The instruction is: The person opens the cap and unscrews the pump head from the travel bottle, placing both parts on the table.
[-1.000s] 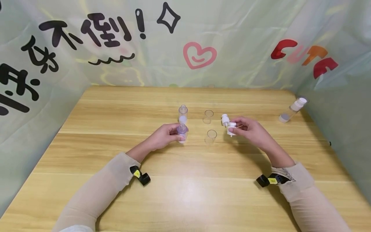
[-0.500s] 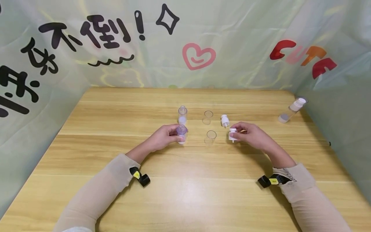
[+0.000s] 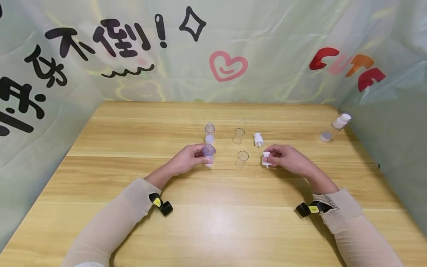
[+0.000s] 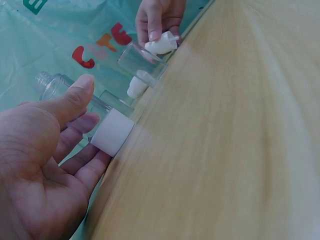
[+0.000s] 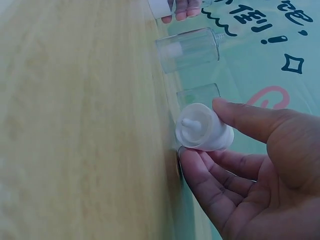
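Note:
My left hand grips a small clear bottle with a threaded neck and a white base. The bottle stands upright, thumb on one side and fingers on the other. Behind it stands a second clear bottle. My right hand pinches a white pump head between thumb and fingers, its short stem pointing down in the head view. Another white pump head stands just beyond that hand. Two clear caps, a near one and a far one, stand between the hands.
An assembled clear bottle with a white pump top stands at the far right of the wooden table. A printed cloth hangs along the back and both sides.
My right hand has drawn the pump head toward the near side, away from the other pump head beside it. My left hand has stayed in place on the bottle.

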A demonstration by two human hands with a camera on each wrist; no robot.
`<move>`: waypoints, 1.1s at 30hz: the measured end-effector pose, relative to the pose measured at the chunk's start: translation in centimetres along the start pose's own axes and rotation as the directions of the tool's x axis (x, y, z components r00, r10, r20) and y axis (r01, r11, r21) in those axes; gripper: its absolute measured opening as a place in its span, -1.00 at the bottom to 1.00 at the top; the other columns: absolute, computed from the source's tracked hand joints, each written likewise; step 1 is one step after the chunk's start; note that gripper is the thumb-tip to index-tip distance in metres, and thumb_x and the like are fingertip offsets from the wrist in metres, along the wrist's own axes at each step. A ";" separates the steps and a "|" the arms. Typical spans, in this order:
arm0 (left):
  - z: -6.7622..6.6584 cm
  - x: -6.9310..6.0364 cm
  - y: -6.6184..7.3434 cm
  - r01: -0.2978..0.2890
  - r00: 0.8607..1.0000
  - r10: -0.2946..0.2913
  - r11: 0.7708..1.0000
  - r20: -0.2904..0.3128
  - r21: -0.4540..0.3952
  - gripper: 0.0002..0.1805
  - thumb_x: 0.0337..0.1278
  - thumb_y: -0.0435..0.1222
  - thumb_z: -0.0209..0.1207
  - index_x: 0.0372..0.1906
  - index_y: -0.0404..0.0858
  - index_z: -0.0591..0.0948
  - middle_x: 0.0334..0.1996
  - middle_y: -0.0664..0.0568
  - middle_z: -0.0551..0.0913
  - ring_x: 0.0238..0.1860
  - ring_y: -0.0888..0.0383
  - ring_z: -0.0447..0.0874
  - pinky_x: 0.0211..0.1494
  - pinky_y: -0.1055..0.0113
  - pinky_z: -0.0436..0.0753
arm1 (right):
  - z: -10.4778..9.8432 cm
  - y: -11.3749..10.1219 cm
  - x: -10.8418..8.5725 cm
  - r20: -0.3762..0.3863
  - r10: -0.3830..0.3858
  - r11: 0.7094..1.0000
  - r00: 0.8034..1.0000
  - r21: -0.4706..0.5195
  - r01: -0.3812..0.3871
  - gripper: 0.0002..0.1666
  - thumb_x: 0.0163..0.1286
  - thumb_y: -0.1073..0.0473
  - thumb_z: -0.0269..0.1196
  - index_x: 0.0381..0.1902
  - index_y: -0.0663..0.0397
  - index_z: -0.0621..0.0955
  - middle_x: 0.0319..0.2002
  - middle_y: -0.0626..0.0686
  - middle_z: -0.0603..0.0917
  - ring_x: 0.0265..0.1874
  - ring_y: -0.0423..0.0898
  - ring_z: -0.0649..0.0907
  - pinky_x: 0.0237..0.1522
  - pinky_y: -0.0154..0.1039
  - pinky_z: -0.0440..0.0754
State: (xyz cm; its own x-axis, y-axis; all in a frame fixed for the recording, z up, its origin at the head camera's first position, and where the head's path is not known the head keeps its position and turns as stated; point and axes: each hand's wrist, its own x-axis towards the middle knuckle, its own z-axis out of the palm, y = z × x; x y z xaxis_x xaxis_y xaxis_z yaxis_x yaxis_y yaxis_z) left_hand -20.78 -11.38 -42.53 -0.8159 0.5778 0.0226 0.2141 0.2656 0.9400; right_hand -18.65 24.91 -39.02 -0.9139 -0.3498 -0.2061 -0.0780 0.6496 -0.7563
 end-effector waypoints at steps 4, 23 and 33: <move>0.0 0.0 0.0 0.001 1.000 -0.001 1.000 0.000 -0.002 -0.57 0.16 -0.30 0.33 0.15 -0.30 0.59 0.05 -0.08 0.66 0.09 0.04 0.62 0.13 0.31 0.60 | 0.1 -0.1 0.0 0.002 0.010 1.000 1.000 0.004 -0.010 -0.47 0.39 0.03 0.30 0.12 0.32 0.51 -0.21 0.15 0.65 -0.33 -0.05 0.66 -0.24 -0.20 0.65; 0.0 -0.1 0.1 -0.002 1.000 0.002 1.000 0.003 -0.004 -0.55 0.17 -0.29 0.33 0.17 -0.29 0.59 0.05 -0.08 0.67 0.08 0.06 0.63 0.07 0.33 0.64 | 0.5 0.1 0.2 -0.032 0.021 0.998 0.999 -0.063 -0.023 -0.42 0.39 -0.09 0.27 0.10 0.30 0.54 -0.22 0.12 0.66 -0.37 -0.08 0.67 -0.24 -0.18 0.64; 0.0 -0.1 0.2 -0.003 1.000 0.003 1.000 -0.002 0.004 -0.56 0.17 -0.29 0.33 0.16 -0.28 0.59 0.05 -0.08 0.66 0.08 0.06 0.63 0.08 0.33 0.63 | 0.5 0.1 0.3 -0.042 0.044 0.995 0.998 -0.092 -0.048 -0.47 0.41 -0.14 0.23 0.06 0.18 0.58 -0.29 0.05 0.66 -0.37 -0.08 0.67 -0.26 -0.17 0.61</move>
State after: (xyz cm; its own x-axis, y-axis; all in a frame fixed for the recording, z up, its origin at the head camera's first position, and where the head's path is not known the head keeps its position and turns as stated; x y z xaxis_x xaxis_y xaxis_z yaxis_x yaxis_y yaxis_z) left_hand -20.61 -11.41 -42.40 -0.8165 0.5768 0.0257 0.2185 0.2675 0.9385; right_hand -18.76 24.50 -39.43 -0.9325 -0.2919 -0.2127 -0.0708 0.7251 -0.6850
